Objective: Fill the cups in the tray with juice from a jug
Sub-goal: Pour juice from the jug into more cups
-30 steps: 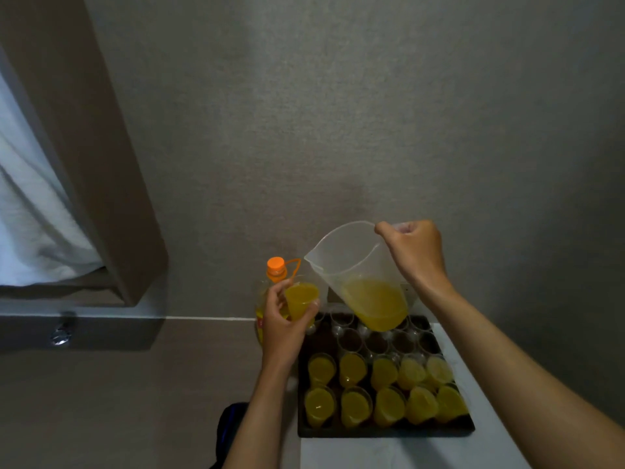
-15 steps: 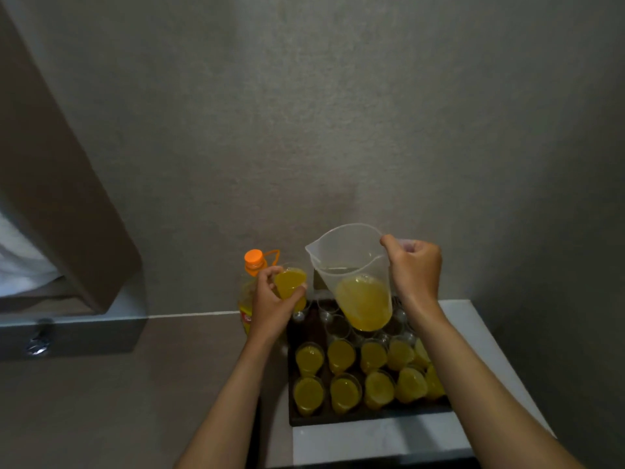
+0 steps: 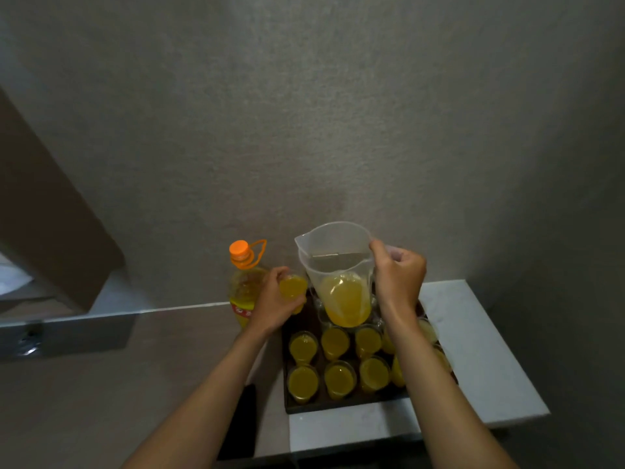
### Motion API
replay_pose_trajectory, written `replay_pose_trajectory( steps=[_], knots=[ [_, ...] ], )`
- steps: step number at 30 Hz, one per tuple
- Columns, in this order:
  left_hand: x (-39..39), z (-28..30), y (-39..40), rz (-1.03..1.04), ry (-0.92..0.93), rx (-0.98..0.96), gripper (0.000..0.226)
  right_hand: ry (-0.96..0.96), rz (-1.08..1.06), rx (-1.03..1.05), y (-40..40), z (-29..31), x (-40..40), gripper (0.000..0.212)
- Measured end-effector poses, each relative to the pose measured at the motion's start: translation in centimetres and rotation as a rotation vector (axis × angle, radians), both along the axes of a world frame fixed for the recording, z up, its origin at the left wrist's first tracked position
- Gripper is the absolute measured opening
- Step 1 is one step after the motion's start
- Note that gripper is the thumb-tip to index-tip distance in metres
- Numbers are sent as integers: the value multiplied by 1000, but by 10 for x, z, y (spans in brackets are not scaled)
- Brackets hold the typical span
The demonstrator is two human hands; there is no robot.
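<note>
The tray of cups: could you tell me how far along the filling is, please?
Done: the two near rows in the tray hold juice. In hand: the left hand holds a filled cup; the right hand holds the jug. Left: far-row cups, mostly hidden behind the jug.

1 jug, 1 bottle, 1 tray, 1 cup in hand, at least 8 filled cups in tray; others hidden.

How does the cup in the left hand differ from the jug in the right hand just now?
The cup is small and nearly full of juice; the jug is far larger and holds juice only in its lower part. The left hand wraps the cup's side, while the right hand grips the jug's handle. Both are clear plastic, held above the tray.
</note>
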State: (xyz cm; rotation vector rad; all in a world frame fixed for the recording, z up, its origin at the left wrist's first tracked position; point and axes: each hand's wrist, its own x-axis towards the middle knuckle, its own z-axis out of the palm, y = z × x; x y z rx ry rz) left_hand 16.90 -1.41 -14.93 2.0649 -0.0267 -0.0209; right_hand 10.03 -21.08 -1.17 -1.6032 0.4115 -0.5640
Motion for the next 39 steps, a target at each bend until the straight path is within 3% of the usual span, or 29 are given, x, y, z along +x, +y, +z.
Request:
replay_pose_trajectory(
  steps=[9,15,18,25,34,39],
  knots=[
    [23,-28,1,-171,98,354,61,-11,-50,1,-6,-14,-9,49],
    [26,-38,-4,-233,132,472,57,-10,-79,11,-13,-23,-13,51],
    [31,-47,-6,-242,176,521,78,0,-100,-11,-17,-25,-16,49],
    [42,-73,-17,-214,227,570,109,18,-118,-69,-23,-26,-20,50],
    [41,-92,-22,-110,211,570,91,10,-144,-65,-30,-28,-21,52],
    [38,-90,-27,-123,230,617,109,22,-153,-65,-32,-30,-24,53]
  ],
)
